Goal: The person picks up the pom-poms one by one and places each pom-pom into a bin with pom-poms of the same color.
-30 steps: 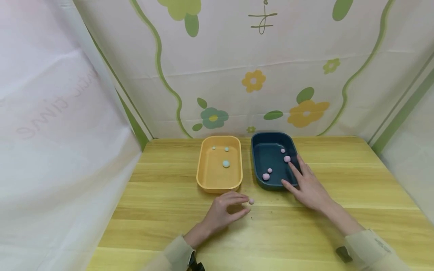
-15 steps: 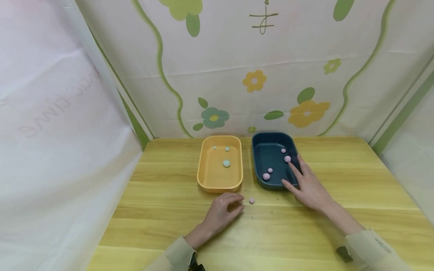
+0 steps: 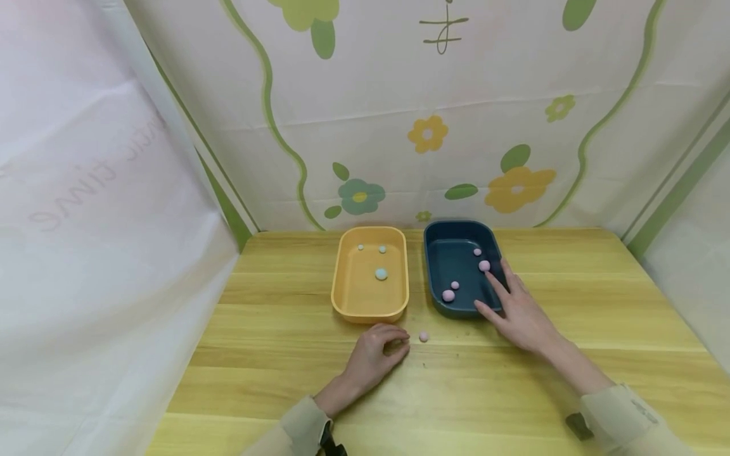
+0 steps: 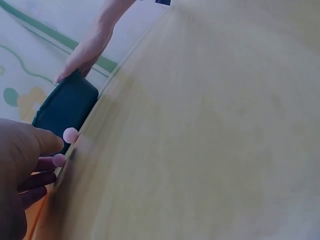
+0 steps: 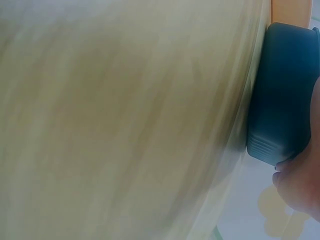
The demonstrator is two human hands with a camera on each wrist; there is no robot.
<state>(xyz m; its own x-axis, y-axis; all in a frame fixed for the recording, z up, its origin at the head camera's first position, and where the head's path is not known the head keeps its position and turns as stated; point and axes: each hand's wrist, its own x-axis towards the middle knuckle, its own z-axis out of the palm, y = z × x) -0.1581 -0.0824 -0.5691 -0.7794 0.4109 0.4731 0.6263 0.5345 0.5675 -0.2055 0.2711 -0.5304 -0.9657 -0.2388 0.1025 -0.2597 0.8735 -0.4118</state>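
Note:
My left hand (image 3: 371, 358) hovers low over the table in front of the trays, thumb and index finger brought together. In the left wrist view a small pink ball (image 4: 59, 160) sits between those two fingertips; from the head view it is hidden. Another pink ball (image 3: 423, 337) lies on the table just right of the fingertips. My right hand (image 3: 521, 316) rests with spread, fairly straight fingers over the right rim of a dark blue tray (image 3: 436, 266). Several pink balls (image 3: 448, 296) lie inside that tray, one right by a fingertip.
Left of the blue tray stands a yellow tray (image 3: 341, 278) holding 3 pale blue-green balls (image 3: 381, 273). Both trays are near the back edge of the wooden table (image 3: 274, 354). Behind hangs a white cloth (image 3: 376, 145) with flowers; another cloth (image 3: 102, 253) hangs at the left.
My left hand has drawn back slightly to the left, its thumb and index finger closing together, away from the pink ball on the table. The right hand and both trays have stayed put.

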